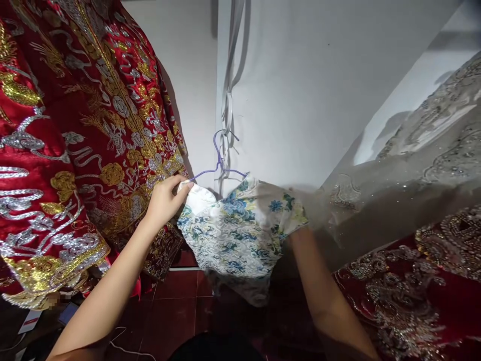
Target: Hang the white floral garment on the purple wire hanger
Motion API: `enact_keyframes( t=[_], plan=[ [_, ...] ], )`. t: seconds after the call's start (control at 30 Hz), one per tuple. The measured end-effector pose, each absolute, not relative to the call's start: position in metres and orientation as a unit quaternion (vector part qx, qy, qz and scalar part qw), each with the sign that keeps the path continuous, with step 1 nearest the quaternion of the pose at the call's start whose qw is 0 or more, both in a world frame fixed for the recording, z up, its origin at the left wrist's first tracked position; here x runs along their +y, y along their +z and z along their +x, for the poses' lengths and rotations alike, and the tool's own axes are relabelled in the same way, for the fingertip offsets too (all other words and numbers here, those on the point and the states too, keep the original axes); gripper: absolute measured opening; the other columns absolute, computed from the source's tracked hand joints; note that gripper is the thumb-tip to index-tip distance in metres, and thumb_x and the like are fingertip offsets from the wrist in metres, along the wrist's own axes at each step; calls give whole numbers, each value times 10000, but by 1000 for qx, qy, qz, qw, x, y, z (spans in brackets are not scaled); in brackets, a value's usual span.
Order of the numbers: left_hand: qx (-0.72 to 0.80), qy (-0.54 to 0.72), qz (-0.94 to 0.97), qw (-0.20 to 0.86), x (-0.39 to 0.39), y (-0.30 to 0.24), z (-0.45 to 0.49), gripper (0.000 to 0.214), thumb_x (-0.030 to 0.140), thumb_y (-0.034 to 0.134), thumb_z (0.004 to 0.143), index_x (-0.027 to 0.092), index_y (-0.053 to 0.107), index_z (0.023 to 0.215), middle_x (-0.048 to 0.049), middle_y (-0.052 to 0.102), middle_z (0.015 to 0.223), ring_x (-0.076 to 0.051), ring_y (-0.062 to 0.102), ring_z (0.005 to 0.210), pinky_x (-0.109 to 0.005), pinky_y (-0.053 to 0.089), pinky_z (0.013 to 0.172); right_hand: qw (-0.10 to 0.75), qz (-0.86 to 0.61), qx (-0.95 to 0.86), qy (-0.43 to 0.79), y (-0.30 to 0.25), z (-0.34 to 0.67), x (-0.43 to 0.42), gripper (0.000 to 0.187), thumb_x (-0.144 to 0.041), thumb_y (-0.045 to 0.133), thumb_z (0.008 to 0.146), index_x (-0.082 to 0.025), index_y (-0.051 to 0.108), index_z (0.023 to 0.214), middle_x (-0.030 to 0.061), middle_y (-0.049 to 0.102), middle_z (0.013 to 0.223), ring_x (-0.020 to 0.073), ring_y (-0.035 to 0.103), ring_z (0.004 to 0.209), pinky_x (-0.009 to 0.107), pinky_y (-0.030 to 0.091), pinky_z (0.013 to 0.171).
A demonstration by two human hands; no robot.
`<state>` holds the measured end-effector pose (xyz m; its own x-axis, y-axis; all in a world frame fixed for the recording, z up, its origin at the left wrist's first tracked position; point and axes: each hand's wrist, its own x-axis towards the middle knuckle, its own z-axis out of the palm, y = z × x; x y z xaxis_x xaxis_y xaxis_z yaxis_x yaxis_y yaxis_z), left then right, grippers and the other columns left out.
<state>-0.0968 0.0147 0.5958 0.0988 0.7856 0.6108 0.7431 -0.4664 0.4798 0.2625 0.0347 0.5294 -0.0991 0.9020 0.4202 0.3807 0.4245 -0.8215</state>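
A white dress with blue and green flowers [236, 235] hangs on a purple wire hanger [220, 163] in front of a white wall corner. My left hand [165, 200] pinches the dress's white collar edge just under the hanger's left arm. My right forearm reaches up beneath the dress; the hand itself is hidden under the flowered cloth and a sheer grey fabric.
A red gown with gold and silver embroidery [75, 140] hangs at the left. A sheer grey beaded fabric [413, 175] and a red beaded garment [413, 291] fill the right. White straps [229, 90] dangle down the wall corner. Dark red floor tiles [176, 306] lie below.
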Motion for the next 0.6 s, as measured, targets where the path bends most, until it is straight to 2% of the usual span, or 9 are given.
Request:
enact_keyframes(
  t=[0.03, 0.1, 0.17, 0.27, 0.37, 0.43, 0.5, 0.57, 0.6],
  plan=[
    [513, 430, 743, 13, 17, 596, -97, 264, 408, 535, 934, 186, 678, 940, -59, 677, 975, -210, 613, 899, -304, 443, 808, 530, -437, -658, 308, 531, 267, 33, 816, -682, 19, 949, -244, 602, 1314, 140, 674, 1235, 330, 638, 1125, 501, 548, 837],
    [507, 433, 745, -3, 23, 598, -93, 254, 416, 571, 910, 179, 661, 897, -80, 643, 1027, -233, 595, 978, -326, 441, 852, 620, -377, -582, 367, 537, 271, 24, 812, -711, 31, 928, -279, 511, 1420, 111, 617, 1344, 345, 551, 1268, 528, 511, 911],
    [504, 442, 742, 9, 31, 603, -83, 251, 423, 599, 891, 179, 626, 837, -64, 629, 934, -214, 592, 888, -317, 447, 795, 655, -360, -556, 363, 548, 268, 12, 829, -763, 55, 895, -314, 479, 1449, 100, 606, 1349, 355, 493, 1326, 539, 481, 944],
    [491, 496, 715, 38, 41, 612, -66, 261, 417, 595, 902, 188, 573, 778, -6, 568, 727, -156, 525, 683, -282, 423, 676, 611, -414, -577, 350, 569, 254, -5, 956, -843, 10, 825, -298, 568, 1377, 134, 662, 1185, 375, 523, 1276, 553, 463, 925],
    [460, 559, 687, 55, 42, 616, -59, 235, 400, 618, 895, 188, 571, 807, -5, 577, 748, -142, 522, 694, -268, 425, 674, 529, -425, -596, 429, 580, 243, -17, 967, -895, 83, 793, -264, 697, 1193, 138, 693, 1045, 345, 616, 1121, 517, 496, 861],
    [439, 569, 689, 88, 35, 613, -61, 213, 395, 641, 883, 186, 597, 872, -20, 614, 816, -148, 556, 740, -272, 450, 706, 433, -367, -650, 506, 577, 239, -20, 810, -852, 269, 829, -251, 732, 1111, 126, 707, 1067, 310, 652, 1037, 483, 526, 850],
    [417, 545, 714, 138, 23, 604, -65, 210, 391, 648, 882, 187, 630, 931, -37, 651, 883, -164, 595, 802, -295, 479, 762, 351, -325, -702, 528, 567, 237, -20, 561, -692, 473, 884, -253, 727, 1123, 108, 702, 1154, 283, 657, 1059, 462, 527, 924],
    [387, 500, 752, 189, 9, 593, -66, 205, 387, 639, 892, 189, 667, 939, -55, 682, 925, -188, 626, 865, -340, 495, 836, 335, -342, -720, 502, 550, 232, -16, 418, -536, 581, 902, -255, 691, 1191, 97, 676, 1236, 270, 636, 1136, 461, 497, 1010],
    [364, 474, 773, 213, 1, 588, -64, 204, 382, 624, 905, 192, 689, 941, -68, 696, 958, -204, 639, 911, -371, 492, 886, 343, -360, -722, 481, 540, 227, -13, 433, -493, 616, 893, -256, 651, 1254, 97, 652, 1286, 271, 616, 1180, 470, 478, 1043]
  ],
)
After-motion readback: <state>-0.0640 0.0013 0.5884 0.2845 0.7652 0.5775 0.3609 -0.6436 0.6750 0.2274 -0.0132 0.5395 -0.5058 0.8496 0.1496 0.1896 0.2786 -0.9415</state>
